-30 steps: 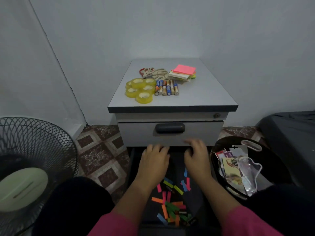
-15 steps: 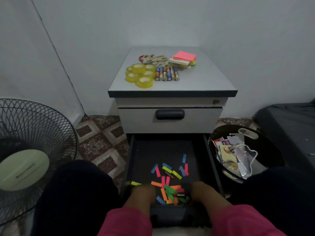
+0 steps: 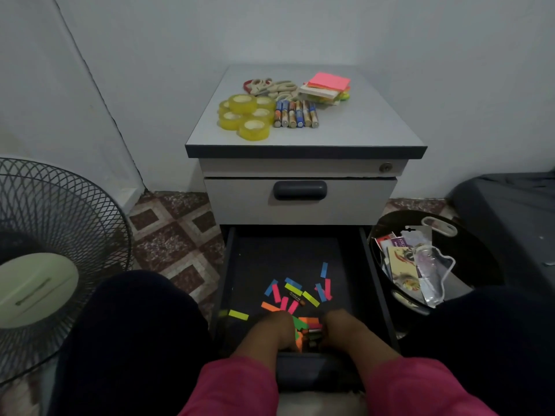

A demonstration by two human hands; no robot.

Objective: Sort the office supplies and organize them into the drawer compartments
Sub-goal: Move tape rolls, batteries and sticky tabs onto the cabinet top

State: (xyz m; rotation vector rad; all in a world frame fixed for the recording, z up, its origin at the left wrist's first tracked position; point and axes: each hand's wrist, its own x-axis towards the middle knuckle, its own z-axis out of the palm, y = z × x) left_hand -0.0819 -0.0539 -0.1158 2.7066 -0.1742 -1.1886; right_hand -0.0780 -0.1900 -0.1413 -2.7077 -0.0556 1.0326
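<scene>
The cabinet's bottom drawer [image 3: 373,280] stands pulled out, its dark floor strewn with coloured paper strips [image 3: 300,291]. My left hand [image 3: 271,331] and my right hand [image 3: 342,328] reach down into the near end among the strips, about a palm's width apart. Their fingers point away from me and are hidden, so any hold is unclear. On the cabinet top [image 3: 360,127] lie yellow tape rolls [image 3: 246,115], a row of small tubes [image 3: 295,114], scissors [image 3: 270,87] and a stack of sticky notes [image 3: 329,85].
The upper drawer [image 3: 354,202] is closed, with a dark handle [image 3: 299,190]. A standing fan [image 3: 45,265] sits on the left. A black bin [image 3: 468,253] full of packaging stands right of the drawer. My knees flank the drawer on both sides.
Both hands drew back from the far end of the drawer to its near end. Much more of the drawer floor and strips shows now.
</scene>
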